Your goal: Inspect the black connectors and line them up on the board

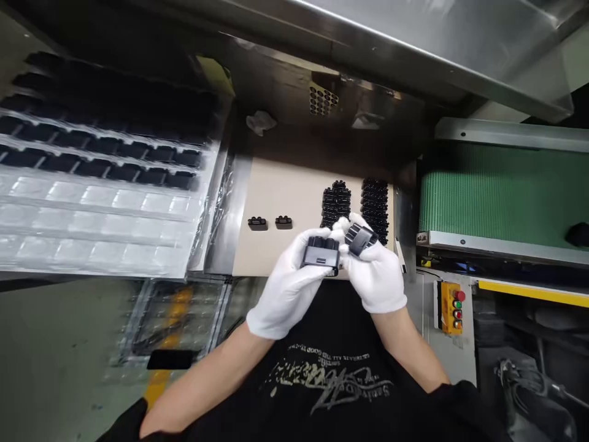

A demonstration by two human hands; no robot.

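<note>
Steel panels wall in a workstation, and from my distant seat I look down through the head camera at a tan-topped bench. On its left is a clear plastic tray with black pieces in its far pockets; on its right sits a green conveyor belt.

Over the bench's near edge, two white-gloved hands come close together. I see the left hand with its fingers closed around a black connector housing, flat slotted face toward me, thumb along the lower edge. The right hand pinches a second black housing, tilted, its ribbed side showing; its fingers are closed too, just beside the first piece. I cannot tell whether the two pieces touch.

Beyond the hands stand two dense clusters of similar parts, and two loose pieces lie apart on the left.

I judge each housing to be light, stiff moulded plastic, sturdy in the body but perhaps finer at the ribs. Its glossy faces could slip against glove fabric, so I would grip the broad flat sides, keeping fingers off the ribbed end.
</note>
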